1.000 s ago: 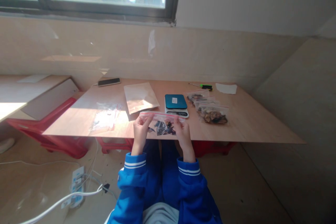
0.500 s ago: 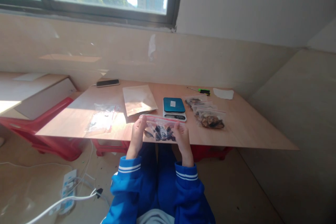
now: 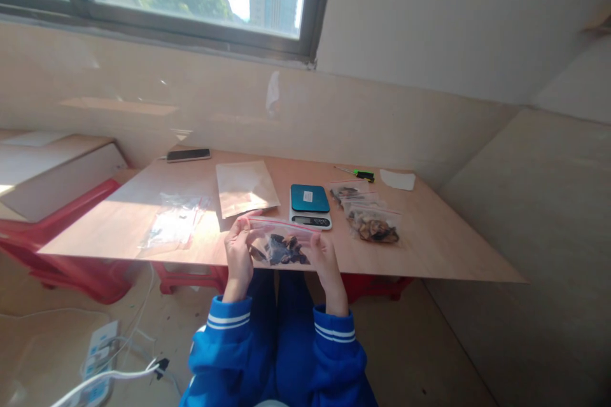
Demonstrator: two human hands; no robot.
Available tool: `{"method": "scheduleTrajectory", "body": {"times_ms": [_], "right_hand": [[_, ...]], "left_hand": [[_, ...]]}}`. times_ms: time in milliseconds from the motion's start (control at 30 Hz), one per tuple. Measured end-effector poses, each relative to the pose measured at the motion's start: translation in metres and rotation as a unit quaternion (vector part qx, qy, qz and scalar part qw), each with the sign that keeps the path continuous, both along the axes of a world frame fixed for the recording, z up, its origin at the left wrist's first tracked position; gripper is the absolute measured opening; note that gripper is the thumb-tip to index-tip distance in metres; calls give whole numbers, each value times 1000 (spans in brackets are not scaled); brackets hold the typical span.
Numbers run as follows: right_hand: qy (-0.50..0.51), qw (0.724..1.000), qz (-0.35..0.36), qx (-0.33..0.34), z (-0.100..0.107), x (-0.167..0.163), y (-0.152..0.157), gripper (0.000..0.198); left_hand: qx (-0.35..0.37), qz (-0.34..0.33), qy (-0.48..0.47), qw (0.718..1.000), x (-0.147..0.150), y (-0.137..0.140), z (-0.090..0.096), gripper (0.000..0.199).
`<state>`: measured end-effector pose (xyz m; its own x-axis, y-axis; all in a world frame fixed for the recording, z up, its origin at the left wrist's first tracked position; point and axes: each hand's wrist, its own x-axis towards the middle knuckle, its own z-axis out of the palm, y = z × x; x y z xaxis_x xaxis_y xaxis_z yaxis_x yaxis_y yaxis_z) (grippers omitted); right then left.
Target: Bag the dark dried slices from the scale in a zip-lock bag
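Between my two hands is a clear zip bag [image 3: 282,249] with a red seal strip, holding dark brown dried pieces. My left hand [image 3: 238,253] pinches its upper left corner. At the upper right corner my right hand [image 3: 325,262] grips the same bag. It is held just above the table's front edge. Right behind it stands a kitchen scale [image 3: 310,198] with a blue top and a small display. Several filled zip bags [image 3: 375,226] lie to the right of the scale.
Flat zip bags [image 3: 174,222] lie on the table [image 3: 443,241] at left. A brown paper envelope [image 3: 245,187], a phone [image 3: 188,155], a green-black screwdriver [image 3: 358,173] and a white paper piece [image 3: 398,179] lie farther back. Red stools [image 3: 191,276] stand below; a power strip [image 3: 98,356] is on the floor.
The whole view has shifted slightly. Both hands still hold the bag, and its dark pieces show a little differently. Nothing was let go or picked up.
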<state>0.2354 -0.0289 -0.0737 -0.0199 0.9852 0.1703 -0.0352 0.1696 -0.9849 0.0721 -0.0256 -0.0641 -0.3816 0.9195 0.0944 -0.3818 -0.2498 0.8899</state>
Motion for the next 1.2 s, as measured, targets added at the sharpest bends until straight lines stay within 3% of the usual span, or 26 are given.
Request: {"method": "scheduleTrajectory", "body": {"times_ms": [100, 200, 333, 467, 500, 567, 633, 667, 700, 867, 1033, 1133, 1200], "right_hand": [[-16, 1000, 21, 7, 2, 11, 0, 47], [-25, 996, -81, 5, 2, 40, 5, 45], [-59, 967, -249, 8, 0, 117, 23, 53], [-170, 945, -278, 12, -2, 203, 43, 63], [-217, 929, -301, 16, -3, 217, 45, 68], [-315, 861, -396, 46, -10, 227, 44, 82], [-392, 769, -496, 90, -23, 217, 37, 89], [-417, 738, -520, 106, -31, 206, 32, 88], [-441, 734, -505, 112, -40, 193, 28, 84], [-549, 752, -365, -3, -67, 142, 30, 70], [-565, 746, -342, -79, -49, 135, 62, 67], [-550, 771, -321, -3, -32, 106, 70, 60], [-526, 818, -203, 113, -24, 69, 70, 47]], "left_hand": [[-19, -45, 44, 998, 1, -1, 3, 40], [-23, -80, 108, 991, -2, -1, 7, 44], [-40, -60, 128, 989, -13, 1, 6, 50], [-48, -46, 137, 988, -29, 5, 1, 44], [-50, -39, 138, 988, -31, 6, -1, 43], [-59, -27, 151, 986, -35, 9, -6, 44], [-67, -17, 184, 981, -37, 12, -10, 45], [-69, -9, 209, 975, -37, 14, -12, 46], [-71, 3, 237, 969, -38, 16, -13, 46], [-37, 51, 396, 916, -46, 31, -11, 34], [27, 23, 571, 820, -62, 53, -5, 36], [20, -3, 646, 763, -70, 67, -5, 43], [18, -7, 669, 743, -72, 73, -6, 39]]}}
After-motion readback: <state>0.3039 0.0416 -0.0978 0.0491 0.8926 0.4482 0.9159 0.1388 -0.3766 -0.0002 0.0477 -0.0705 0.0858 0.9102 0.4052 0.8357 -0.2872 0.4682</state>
